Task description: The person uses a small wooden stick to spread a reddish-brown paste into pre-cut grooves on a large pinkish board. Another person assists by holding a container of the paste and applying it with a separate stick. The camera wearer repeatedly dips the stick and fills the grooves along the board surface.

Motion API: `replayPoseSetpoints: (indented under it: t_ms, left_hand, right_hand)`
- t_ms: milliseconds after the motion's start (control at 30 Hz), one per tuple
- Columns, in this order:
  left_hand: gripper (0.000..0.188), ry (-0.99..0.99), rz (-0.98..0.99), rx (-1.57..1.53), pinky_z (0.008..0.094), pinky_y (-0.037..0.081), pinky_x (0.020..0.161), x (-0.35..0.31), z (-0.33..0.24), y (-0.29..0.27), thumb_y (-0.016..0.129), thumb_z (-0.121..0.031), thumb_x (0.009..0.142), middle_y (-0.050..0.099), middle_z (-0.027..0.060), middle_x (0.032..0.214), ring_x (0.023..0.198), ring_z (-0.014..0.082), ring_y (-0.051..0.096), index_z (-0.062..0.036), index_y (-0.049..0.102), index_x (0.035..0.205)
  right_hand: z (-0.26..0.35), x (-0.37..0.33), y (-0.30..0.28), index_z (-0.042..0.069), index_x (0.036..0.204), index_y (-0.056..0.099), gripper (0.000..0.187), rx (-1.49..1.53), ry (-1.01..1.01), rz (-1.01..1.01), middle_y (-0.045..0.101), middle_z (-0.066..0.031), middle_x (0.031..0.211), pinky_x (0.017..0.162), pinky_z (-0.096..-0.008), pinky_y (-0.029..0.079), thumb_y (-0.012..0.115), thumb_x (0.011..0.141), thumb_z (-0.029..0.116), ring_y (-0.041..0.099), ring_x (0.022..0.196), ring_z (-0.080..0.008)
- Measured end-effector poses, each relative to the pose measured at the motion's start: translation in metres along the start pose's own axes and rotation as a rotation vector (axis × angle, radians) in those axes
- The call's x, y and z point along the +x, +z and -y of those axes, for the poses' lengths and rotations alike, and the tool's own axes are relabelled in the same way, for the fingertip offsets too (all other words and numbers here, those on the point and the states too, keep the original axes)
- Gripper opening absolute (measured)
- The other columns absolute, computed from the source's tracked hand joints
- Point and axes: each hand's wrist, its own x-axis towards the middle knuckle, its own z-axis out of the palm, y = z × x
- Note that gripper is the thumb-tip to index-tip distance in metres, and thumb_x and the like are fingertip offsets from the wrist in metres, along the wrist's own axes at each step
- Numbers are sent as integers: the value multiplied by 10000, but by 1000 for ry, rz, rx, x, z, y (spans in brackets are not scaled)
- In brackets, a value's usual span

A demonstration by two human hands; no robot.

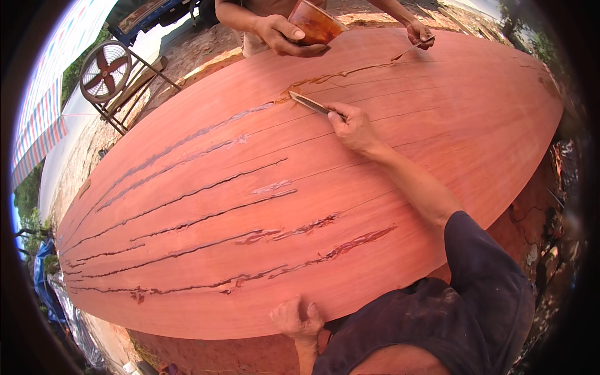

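My right hand is closed around the handle of a narrow knife. Its blade tip touches a brown, wet-looking seam on a large reddish wooden slab. At the slab's near edge, my left hand rests with its fingers curled and nothing visible in it. Across from me, a co-worker's hand holds a clear cup of amber-brown liquid. The co-worker's other hand holds a thin stick against the far end of the same seam.
Several dark, filled cracks run lengthwise over the slab's left half. A round metal fan on a stand is beyond the far left edge. Striped sheeting hangs at left. A blue vehicle stands behind.
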Motion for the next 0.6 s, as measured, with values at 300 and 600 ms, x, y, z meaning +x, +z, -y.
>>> replayPoseSetpoints:
  t_ms: [300,600]
  left_hand:
    - [401,-8,6,6,457,432,736,0,-1,-1,705,-455,920,671,91,840,761,323,617,-58,727,968]
    - [403,-11,5,-10,458,433,739,1,-1,0,701,-457,926,669,103,850,770,332,613,-57,728,968]
  right_hand:
    - [4,-8,5,130,1204,758,262,-619,-391,82,639,-156,886,634,-468,549,687,952,153,677,744,-356]
    - [11,-4,-8,194,1253,731,320,-667,-389,69,607,-131,926,617,-469,568,673,938,185,672,732,-340]
